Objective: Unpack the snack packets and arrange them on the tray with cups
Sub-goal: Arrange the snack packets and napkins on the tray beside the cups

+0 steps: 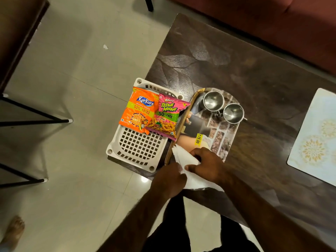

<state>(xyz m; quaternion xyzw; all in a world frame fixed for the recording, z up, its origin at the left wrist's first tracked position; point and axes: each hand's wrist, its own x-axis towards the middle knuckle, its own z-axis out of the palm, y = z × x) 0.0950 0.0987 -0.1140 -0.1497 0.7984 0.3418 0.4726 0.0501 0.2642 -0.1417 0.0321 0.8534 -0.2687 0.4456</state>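
A white tissue [183, 160] is pinched between the left hand [169, 180] and right hand [207, 166], both grips closed on it, over the tray [218, 139] at the table's [245, 70] near-left corner. Two snack packets [152, 113] lie on the white rack [138, 146] beside the tray; two steel cups [223, 107] stand on the tray's far end.

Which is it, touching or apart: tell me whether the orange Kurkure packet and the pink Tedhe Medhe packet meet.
Touching. The head view shows the pink Tedhe Medhe packet overlapping the right edge of the orange Kurkure packet on the white basket, no gap between them.

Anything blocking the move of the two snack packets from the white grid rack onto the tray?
Partly. Both hands hold a white tissue over the tray's near end, and two steel cups fill the far end; the middle is free.
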